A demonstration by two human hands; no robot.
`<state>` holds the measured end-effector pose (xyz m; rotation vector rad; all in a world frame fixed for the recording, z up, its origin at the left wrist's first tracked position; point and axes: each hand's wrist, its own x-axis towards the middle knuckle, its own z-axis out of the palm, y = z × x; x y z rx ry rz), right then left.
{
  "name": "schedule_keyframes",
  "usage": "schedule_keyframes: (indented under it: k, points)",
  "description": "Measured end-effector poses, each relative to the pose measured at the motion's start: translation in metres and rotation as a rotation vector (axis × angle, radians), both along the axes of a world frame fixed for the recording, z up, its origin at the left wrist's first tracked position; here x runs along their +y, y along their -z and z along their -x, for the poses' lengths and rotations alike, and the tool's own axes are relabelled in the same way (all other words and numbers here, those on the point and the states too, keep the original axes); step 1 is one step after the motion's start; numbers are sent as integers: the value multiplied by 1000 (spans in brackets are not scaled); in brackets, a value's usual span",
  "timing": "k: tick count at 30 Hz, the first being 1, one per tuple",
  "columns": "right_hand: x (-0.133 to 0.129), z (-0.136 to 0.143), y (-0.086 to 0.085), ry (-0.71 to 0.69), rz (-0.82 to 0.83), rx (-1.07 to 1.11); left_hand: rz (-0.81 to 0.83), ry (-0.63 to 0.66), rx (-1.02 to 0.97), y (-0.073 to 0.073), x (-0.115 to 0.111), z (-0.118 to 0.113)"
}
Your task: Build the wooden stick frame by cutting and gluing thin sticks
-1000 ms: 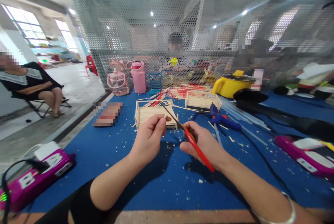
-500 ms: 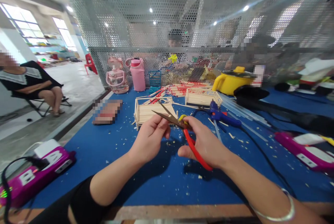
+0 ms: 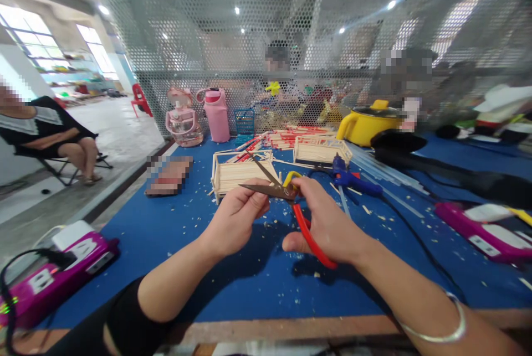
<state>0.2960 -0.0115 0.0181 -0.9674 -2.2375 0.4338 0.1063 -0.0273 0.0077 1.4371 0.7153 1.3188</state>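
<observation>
Scissors (image 3: 286,192) in loosely curled right hand (image 3: 330,224)

Both forearms (image 3: 178,278) cross the near edge of the surface (image 3: 139,242), angled inward. Left hand (image 3: 233,218) pinched, thumb against fingers. Right hand (image 3: 328,220): fingers curled, thumb out.

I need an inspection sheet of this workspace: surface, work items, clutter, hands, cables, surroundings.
Surface: blue tabletop, littered with pale scraps.
Work items: scissors, blades apart; nearer stick frame; farther stick frame.
Clutter: red-marked sticks, glue gun, clear rods, yellow pot, pink bottle.
Hands: right hand grips the scissors; left hand pinched beside the lower blade, anything held hidden.
Cables: black cord from the glue gun; dark cable at the left power strip.
Surroundings: mesh screen behind the tabletop; seated person at left.
</observation>
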Motion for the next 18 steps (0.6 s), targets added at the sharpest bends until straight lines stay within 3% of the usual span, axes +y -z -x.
schedule_keyframes:
  k: [8,13,18]
  points:
    - [0,4,2,89,-202,15,59,10,68,0,1,2]
    - [-3,9,5,209,-198,-33,4,-54,136,6,5,-1]
    - [-4,7,3,191,-138,-78,-69,-84,198,8,1,-5]
